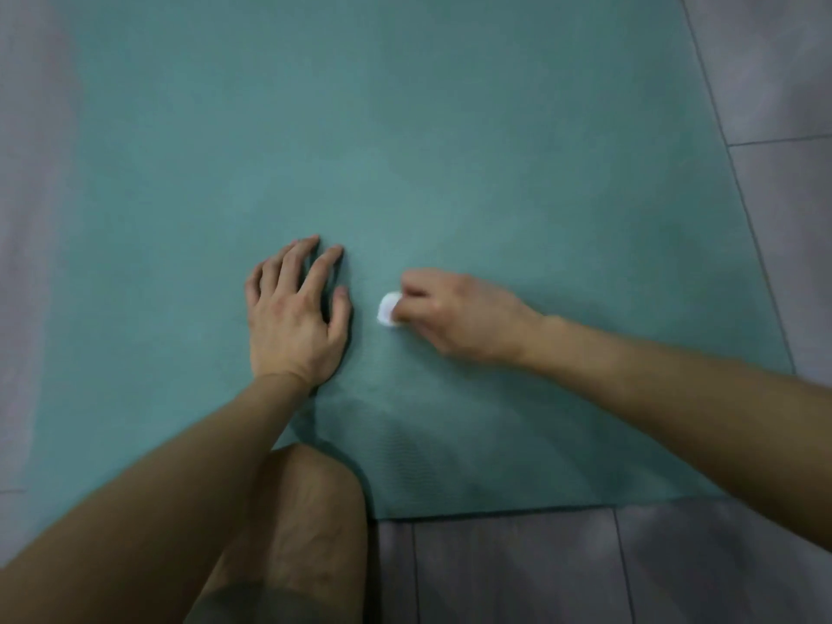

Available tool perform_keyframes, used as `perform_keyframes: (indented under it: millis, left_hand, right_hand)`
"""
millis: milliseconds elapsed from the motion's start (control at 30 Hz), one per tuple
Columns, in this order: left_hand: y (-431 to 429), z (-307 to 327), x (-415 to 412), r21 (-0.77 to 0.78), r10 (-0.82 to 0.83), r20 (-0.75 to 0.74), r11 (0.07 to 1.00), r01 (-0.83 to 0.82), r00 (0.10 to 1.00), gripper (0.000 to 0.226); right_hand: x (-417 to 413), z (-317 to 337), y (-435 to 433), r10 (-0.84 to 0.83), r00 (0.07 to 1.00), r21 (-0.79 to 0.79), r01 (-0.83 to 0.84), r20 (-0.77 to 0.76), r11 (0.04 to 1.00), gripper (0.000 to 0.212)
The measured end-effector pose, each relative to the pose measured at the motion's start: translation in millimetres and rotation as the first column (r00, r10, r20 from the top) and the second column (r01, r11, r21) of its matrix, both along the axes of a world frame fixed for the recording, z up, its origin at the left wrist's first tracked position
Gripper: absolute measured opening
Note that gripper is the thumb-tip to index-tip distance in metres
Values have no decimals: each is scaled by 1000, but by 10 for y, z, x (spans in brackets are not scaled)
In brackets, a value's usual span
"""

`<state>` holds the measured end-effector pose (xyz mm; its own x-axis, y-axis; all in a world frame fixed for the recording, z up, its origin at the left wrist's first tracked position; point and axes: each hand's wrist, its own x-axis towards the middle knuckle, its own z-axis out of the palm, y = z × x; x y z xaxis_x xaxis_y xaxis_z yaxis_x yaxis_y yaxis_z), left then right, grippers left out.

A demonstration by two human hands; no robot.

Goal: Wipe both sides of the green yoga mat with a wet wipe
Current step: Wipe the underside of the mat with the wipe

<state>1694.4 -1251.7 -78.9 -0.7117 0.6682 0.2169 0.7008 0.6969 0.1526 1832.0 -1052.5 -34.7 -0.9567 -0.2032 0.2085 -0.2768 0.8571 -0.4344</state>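
Note:
The green yoga mat (pixel 405 128) lies flat on the floor and fills most of the view. My left hand (pixel 295 317) presses palm-down on the mat near its middle, fingers spread and straight. Just to its right, my right hand (pixel 454 315) pinches a small balled-up white wet wipe (pixel 387 309) against the mat surface. The wipe pokes out from the fingertips, a short gap from my left thumb.
Grey wood-look floor (pixel 774 218) borders the mat on the right, left and near side. My bare knee (pixel 310 511) rests on the mat's near edge at the bottom centre. The mat's near edge runs at about (pixel 517 513).

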Motion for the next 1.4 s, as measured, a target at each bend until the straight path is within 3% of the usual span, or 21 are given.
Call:
perform_keyframes:
  millis: [67, 133, 200, 233, 267, 367, 433, 500, 567, 667, 733, 767, 833, 900, 967, 1000, 1100, 1167, 1233, 1300, 1400]
  left_hand:
    - [3, 17, -2, 5, 9, 0, 1000, -9, 1000, 45]
    - [4, 26, -7, 4, 9, -8, 1000, -9, 1000, 45]
    - [16, 33, 1, -4, 4, -5, 1000, -4, 1000, 45]
    - [22, 38, 4, -10, 5, 1, 1000, -5, 1000, 45]
    - [21, 40, 7, -18, 6, 5, 1000, -6, 1000, 46]
    - [3, 27, -18, -34, 13, 12, 999, -12, 1000, 47]
    - [-1, 32, -19, -41, 13, 14, 999, -13, 1000, 48]
    - [-6, 28, -12, -26, 13, 19, 1000, -12, 1000, 48]
    - [-4, 13, -8, -12, 7, 18, 1000, -7, 1000, 48]
    - [-16, 11, -15, -16, 10, 6, 1000, -10, 1000, 47]
    - [0, 16, -12, -14, 8, 11, 1000, -8, 1000, 47]
    - [4, 25, -7, -12, 10, 17, 1000, -10, 1000, 47]
    - [-2, 29, -10, -6, 8, 24, 1000, -8, 1000, 47]
    - [-13, 11, -24, -9, 8, 17, 1000, -8, 1000, 48]
    - [-20, -6, -34, 0, 7, 10, 1000, -7, 1000, 48]
    - [-9, -12, -30, 10, 2, 11, 1000, -2, 1000, 48]
    - [13, -2, -20, 25, 11, 23, 1000, -12, 1000, 49]
    - [11, 7, -5, 14, 17, 47, 1000, -17, 999, 52]
    - [6, 6, -9, 9, 46, 72, 999, -46, 996, 57]
    - [-3, -8, -27, 11, 121, 71, 993, -122, 990, 60]
    - [9, 8, -1, -8, 168, 64, 986, -168, 984, 58]
  right_hand:
    - [-98, -21, 640, -354, 935, 11, 354, -10, 935, 16]
    - [-103, -14, 1271, -719, 695, 81, 718, -14, 692, 25]
    - [-95, -18, 1394, -853, 522, 63, 851, 10, 522, 32]
    - [-125, -1, 1201, -841, 541, 53, 839, 17, 541, 32]
    - [-150, -8, 915, -776, 631, 26, 775, 17, 631, 29]
    - [-132, -48, -171, -338, 941, -68, 338, 16, 939, 14]
    - [-76, -27, -565, -97, 995, -61, 95, -23, 994, 5]
    - [-149, -33, -291, -76, 995, -32, 75, -64, 997, 6]
    - [-291, -66, 338, -321, 943, -4, 322, -91, 947, 16]
    - [-407, -86, 1285, -737, 670, 27, 741, -87, 670, 33]
    - [-398, -85, 1279, -830, 555, 10, 831, -56, 556, 32]
    - [-387, -73, 1056, -816, 576, -16, 816, -50, 577, 28]
    - [-361, -78, 415, -666, 745, -107, 660, -38, 744, 16]
    - [-257, -101, -231, -326, 944, -113, 320, -45, 941, 9]
    - [-191, -78, -422, -71, 996, -34, 70, -48, 997, 10]
    - [-189, -71, -295, -42, 998, 15, 43, -47, 999, 12]
    - [-296, -54, 434, -399, 916, 98, 402, -44, 911, 20]
    - [-315, -12, 861, -729, 684, 78, 728, -18, 681, 22]
    - [-348, -19, 762, -883, 466, 22, 884, 52, 468, 22]
    - [-449, -68, 228, -865, 493, -38, 870, 94, 492, 19]
    - [-414, -97, -577, -631, 770, -95, 638, 91, 764, 10]
